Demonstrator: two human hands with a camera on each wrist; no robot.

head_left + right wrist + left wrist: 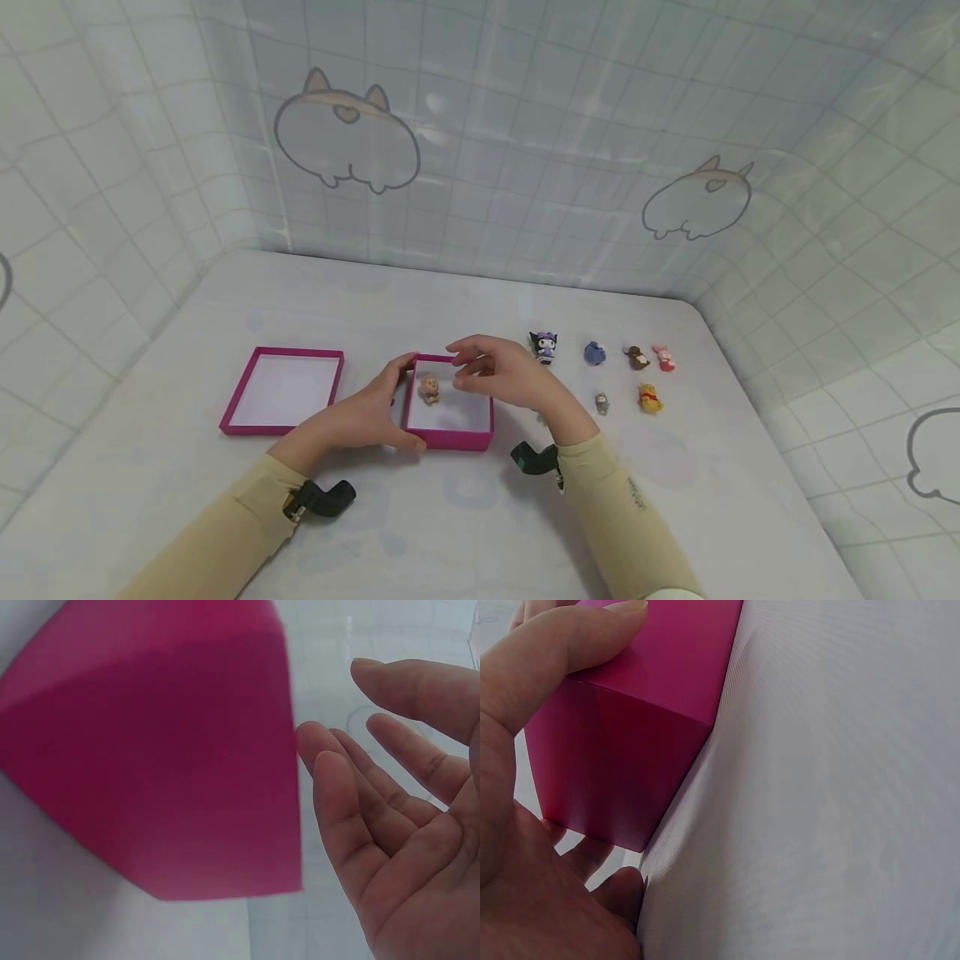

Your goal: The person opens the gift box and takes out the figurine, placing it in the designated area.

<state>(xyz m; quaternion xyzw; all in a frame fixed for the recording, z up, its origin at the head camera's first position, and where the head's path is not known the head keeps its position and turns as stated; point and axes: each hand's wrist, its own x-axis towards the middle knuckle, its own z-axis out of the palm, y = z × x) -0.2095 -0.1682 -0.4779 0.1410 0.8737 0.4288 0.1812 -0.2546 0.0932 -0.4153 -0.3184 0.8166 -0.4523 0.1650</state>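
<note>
Lid (pixel 283 392), pink, lies open side up on the worktop (pixel 465 517) at far left, about 9 o'clock from the box. Left hand (pixel 371 412) next: fingers and thumb clamped on the left wall and near-left corner of the pink box (pixel 448 435); the left wrist view shows the thumb pressed on one face and the fingers under the corner. Box sits at the middle of the worktop, just right of the lid and not touching it. Inside it, one small tan figure (pixel 429 389) stands near the left wall.

Right hand (pixel 495 373) hovers over the box's far-right part, about 1 o'clock from the tan figure, fingers relaxed and apart, holding nothing; the right wrist view shows an empty palm just beside the box wall.

At 3 o'clock from the box, loose figures lie in two rows. Far row: black and purple figure (pixel 544 346), blue figure (pixel 594 353), brown figure (pixel 637 357), pink figure (pixel 663 357). Near row: small grey figure (pixel 602 404), yellow figure (pixel 649 398). All are well apart from both hands except the black and purple one, near the right hand.
</note>
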